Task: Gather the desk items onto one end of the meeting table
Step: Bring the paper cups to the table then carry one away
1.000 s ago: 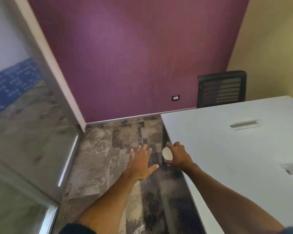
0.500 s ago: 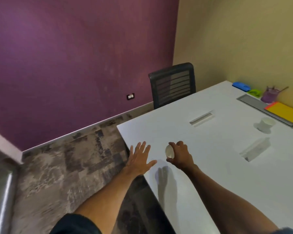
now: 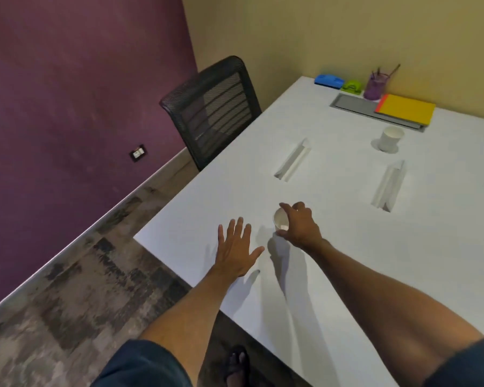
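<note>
The right grip (image 3: 299, 227) is clamped round a small cup (image 3: 280, 222), held tipped with its mouth leftward above the bench (image 3: 333, 261), by its near corner. The left grip (image 3: 236, 252) is spread, fingers apart, empty, just beside it. A second cup (image 3: 390, 138), folder (image 3: 405, 109) and pen pot (image 3: 376, 85) sit at the far end, well apart. The thin cup could buckle under a hard squeeze, and a long reach might slip it or knock the second cup over.

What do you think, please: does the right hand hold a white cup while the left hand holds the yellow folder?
The head view shows the left hand open and empty, the yellow folder lying untouched; the right hand holds the cup.
</note>
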